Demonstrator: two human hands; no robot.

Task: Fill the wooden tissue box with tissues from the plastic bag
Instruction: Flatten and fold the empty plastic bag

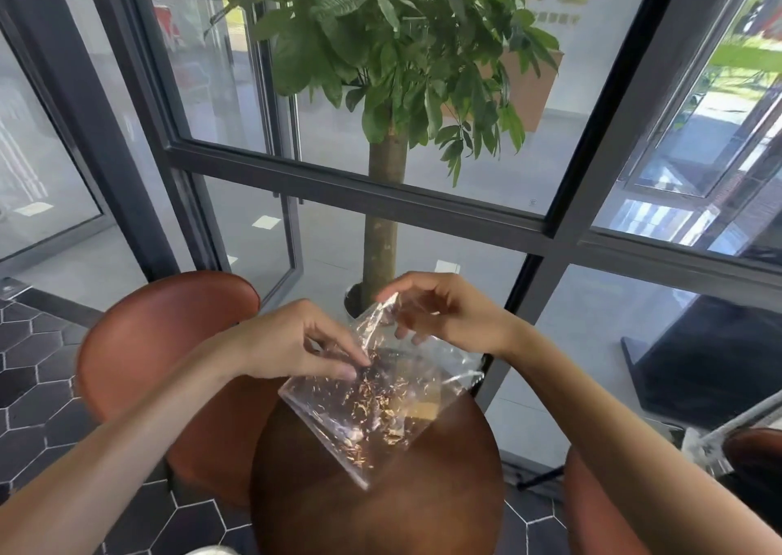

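Plastic bag point(376, 402) is hanging diagonally between us, left hand point(296, 343) pinching its near edge, right hand point(444, 313) pinching the top corner.

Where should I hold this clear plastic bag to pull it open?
Keep to the top edge of the plastic bag, coming from above. The right hand pinches the raised corner, the left hand the film beside it; the rest hangs limp over the round table.
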